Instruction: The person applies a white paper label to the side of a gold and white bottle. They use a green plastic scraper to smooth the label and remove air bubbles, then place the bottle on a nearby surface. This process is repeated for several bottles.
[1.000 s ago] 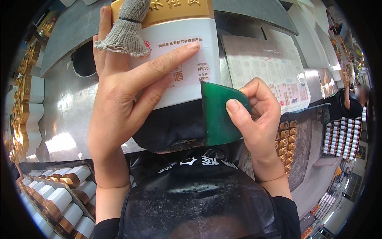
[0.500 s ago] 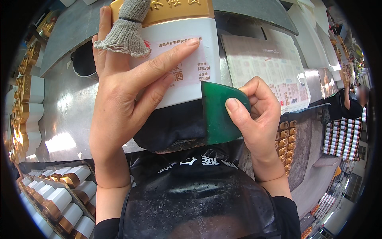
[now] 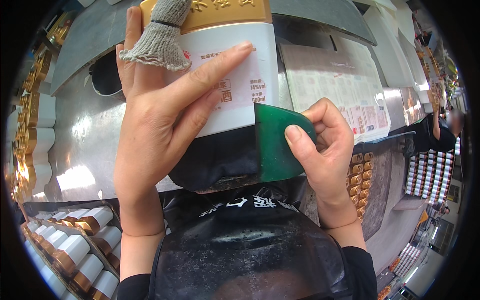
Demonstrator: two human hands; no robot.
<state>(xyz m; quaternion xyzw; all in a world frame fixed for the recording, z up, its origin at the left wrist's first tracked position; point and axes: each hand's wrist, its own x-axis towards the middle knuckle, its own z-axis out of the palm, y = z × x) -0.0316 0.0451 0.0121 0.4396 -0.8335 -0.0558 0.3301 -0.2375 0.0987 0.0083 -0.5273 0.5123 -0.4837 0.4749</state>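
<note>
The right hand (image 3: 325,142) pinches one green scraper (image 3: 277,145) between its fingers, overlapping the lower right corner of one white-and-gold bottle (image 3: 232,115) at the table's (image 3: 82,145) near edge. The left hand (image 3: 150,115) lies across it, fingers spread, index tip now slightly higher, so the hold seems little altered; beyond lies one stack of sheets (image 3: 340,85).

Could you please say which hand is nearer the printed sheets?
Right. The right hand is lower left of the sheets; the left hand is farther left, on the white bottle.
</note>
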